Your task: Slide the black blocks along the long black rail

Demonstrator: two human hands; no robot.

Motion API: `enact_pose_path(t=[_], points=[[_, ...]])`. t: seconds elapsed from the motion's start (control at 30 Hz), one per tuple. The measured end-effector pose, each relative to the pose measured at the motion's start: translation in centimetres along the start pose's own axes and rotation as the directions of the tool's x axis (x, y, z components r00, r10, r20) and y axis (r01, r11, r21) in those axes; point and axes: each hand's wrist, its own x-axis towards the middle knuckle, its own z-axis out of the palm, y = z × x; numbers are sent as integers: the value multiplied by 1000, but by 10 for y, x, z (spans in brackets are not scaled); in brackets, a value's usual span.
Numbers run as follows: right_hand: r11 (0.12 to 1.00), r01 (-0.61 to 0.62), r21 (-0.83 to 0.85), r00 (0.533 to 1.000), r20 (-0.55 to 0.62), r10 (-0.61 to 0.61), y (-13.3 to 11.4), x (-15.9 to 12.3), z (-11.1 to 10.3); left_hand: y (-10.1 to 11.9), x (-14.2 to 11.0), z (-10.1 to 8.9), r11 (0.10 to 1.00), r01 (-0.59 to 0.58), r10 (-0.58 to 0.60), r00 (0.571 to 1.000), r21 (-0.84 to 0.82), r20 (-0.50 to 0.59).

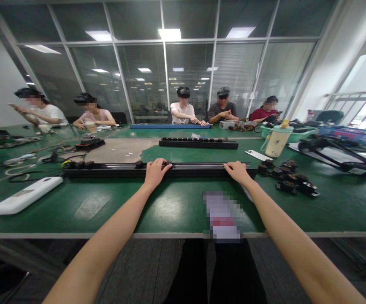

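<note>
A long black rail (195, 170) with a slot along its top lies across the table in front of me. My left hand (155, 174) is closed at the middle of the rail, its fingertips on a small black block (169, 163) in the slot. Left of that hand another black block (140, 164) sits in the rail. Toward the rail's right end, my right hand (238, 173) is closed over the rail, thumb and fingers on its edges.
Several loose black modules (292, 177) lie right of the rail. A second black rail (198, 144) stands behind it. Near me are a phone (223, 217) and a white power-bank-like case (27, 195). A tumbler (277, 141) stands right. Several co-workers sit across the table.
</note>
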Motion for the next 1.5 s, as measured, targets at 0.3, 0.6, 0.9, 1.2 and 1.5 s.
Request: enact_pose_path(t=[0.3,0.6,0.9,1.2,1.5], points=[[997,33,63,998,47,-36,10,4,0,-5,-1,3,996,-13,12,1000,-90,-7],[996,67,66,998,5,-68,14,1,8,-4,-5,1,995,-18,18,1000,-101,-5],[997,48,62,998,37,-51,11,2,3,-3,-4,0,997,-5,6,1000,-81,18],[996,37,86,998,48,-41,7,-1,1,-6,-5,0,997,-18,19,1000,-73,20],[1000,7,1,994,107,-7,1,-4,-2,-6,-10,1,999,-29,30,999,-34,22]])
